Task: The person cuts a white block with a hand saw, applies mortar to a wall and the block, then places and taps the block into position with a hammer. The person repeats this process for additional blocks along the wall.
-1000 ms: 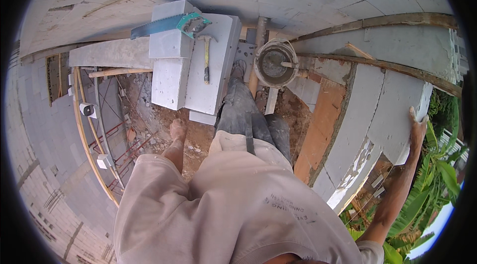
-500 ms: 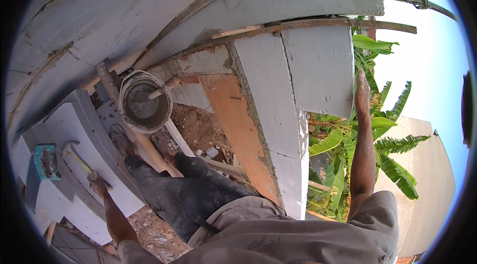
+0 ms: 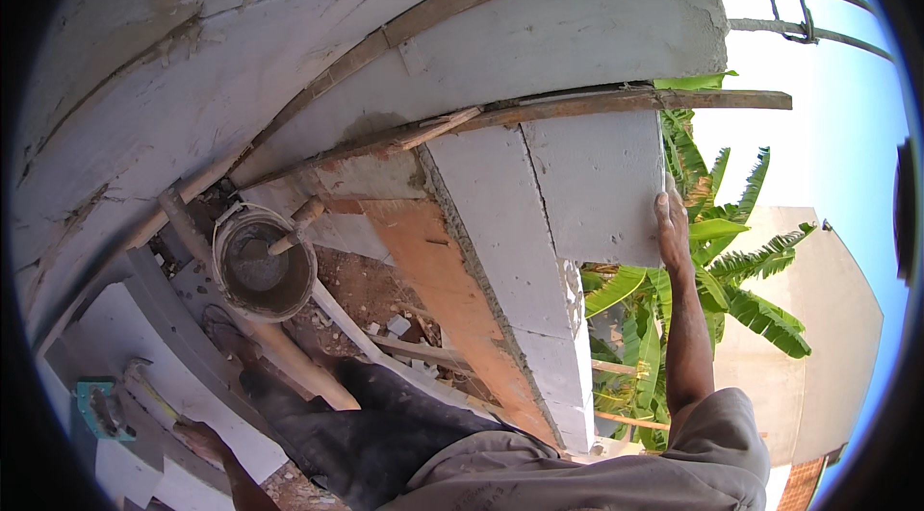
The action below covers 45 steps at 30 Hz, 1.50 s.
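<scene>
My left hand [image 3: 199,439] is closed around the handle of a hammer [image 3: 149,390], low at the left beside pale blocks. On the right, my right arm is stretched out. My right hand [image 3: 671,222] lies with its fingers extended against the outer end of a white block [image 3: 599,189], part of them hidden behind that edge. This block sits at the end of the block wall [image 3: 500,208], below a long wooden strip [image 3: 703,101].
A bucket of wet grey mortar [image 3: 265,285] has a wooden-handled tool [image 3: 296,225] in it. A hand saw with a teal handle [image 3: 104,410] rests on the stacked blocks [image 3: 106,319]. Rubble [image 3: 361,285] covers ground near my legs. Banana plants [image 3: 760,319] grow beyond the wall.
The whole view has shifted, with the wall sitting lower in it. My right hand has turned, and its fingers now show over the block's edge. My left hand still holds the hammer.
</scene>
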Tool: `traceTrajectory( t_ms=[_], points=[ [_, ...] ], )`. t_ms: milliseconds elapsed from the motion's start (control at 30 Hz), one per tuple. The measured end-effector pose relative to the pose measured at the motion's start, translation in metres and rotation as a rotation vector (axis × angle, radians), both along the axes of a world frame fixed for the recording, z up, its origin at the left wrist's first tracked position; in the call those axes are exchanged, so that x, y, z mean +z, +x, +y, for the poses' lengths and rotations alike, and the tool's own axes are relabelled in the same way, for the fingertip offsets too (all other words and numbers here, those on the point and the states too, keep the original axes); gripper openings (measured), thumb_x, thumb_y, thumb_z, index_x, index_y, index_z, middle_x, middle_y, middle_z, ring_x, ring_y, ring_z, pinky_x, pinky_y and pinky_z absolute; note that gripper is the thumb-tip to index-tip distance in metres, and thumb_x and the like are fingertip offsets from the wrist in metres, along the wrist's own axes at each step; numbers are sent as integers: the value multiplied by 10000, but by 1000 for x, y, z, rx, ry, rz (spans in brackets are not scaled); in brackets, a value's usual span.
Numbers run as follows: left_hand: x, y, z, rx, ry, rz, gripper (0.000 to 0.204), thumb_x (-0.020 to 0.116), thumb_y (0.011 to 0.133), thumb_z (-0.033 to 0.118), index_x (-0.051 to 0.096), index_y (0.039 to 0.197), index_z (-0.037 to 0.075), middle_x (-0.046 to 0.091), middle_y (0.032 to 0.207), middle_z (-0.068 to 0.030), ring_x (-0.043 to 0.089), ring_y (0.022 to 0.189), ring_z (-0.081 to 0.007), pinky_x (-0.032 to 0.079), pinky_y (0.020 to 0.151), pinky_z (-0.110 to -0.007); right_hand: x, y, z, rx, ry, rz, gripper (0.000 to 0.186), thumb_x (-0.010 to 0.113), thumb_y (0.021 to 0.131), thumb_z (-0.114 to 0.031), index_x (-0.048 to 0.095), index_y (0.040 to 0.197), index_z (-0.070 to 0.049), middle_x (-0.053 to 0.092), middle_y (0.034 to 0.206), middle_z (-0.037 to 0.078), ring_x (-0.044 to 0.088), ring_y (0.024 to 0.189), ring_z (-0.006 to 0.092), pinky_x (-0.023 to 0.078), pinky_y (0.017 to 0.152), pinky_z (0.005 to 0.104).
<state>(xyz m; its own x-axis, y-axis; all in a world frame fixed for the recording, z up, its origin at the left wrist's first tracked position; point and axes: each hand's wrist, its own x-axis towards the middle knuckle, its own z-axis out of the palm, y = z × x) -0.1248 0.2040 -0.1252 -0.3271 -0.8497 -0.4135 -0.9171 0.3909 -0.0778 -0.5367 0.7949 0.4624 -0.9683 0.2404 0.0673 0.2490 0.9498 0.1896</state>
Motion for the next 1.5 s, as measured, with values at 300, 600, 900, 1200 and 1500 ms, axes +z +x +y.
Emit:
traceTrajectory(
  t_ms=[300,600,900,1200,1500],
  points=[
    [237,1,77,-357,222,385,393,586,928,196,490,1224,-44,614,982,-324,583,910,-504,427,767,-558,-3,72,-87,467,-414,476,429,448,999,-389,615,1070,-1,617,1042,192,592,997,320,454,891,432],
    [472,-171,226,-954,817,462,195,601,905,146,538,1027,7,629,888,-252,609,795,-473,460,671,-536,-136,243,-202,-364,-1842,-608,566,592,945,-474,567,1280,-19,669,1105,143,611,1049,229,476,914,362],
    [574,-308,358,-1914,884,664,293,754,787,180,679,1025,27,624,1152,-156,569,1115,-353,466,961,-442,-124,272,-107,-988,-2053,756,153,536,1000,-210,550,1014,-58,472,657,-27,447,523,76,403,477,256],
    [620,-476,520,-2591,-176,575,1154,920,544,231,300,1515,310,342,1540,-121,318,1421,-327,318,1182,-455,-108,272,10,-937,-1880,780,330,444,1034,-356,543,1092,-47,383,611,-51,351,443,53,319,370,239],
    [623,-498,542,-2721,-66,393,1036,824,592,218,342,1503,326,442,1447,-218,541,1235,-390,461,1071,-449,-101,261,69,-980,-1938,1081,237,471,1022,-233,549,1126,-35,388,618,-52,347,458,49,329,405,244]
  ],
)
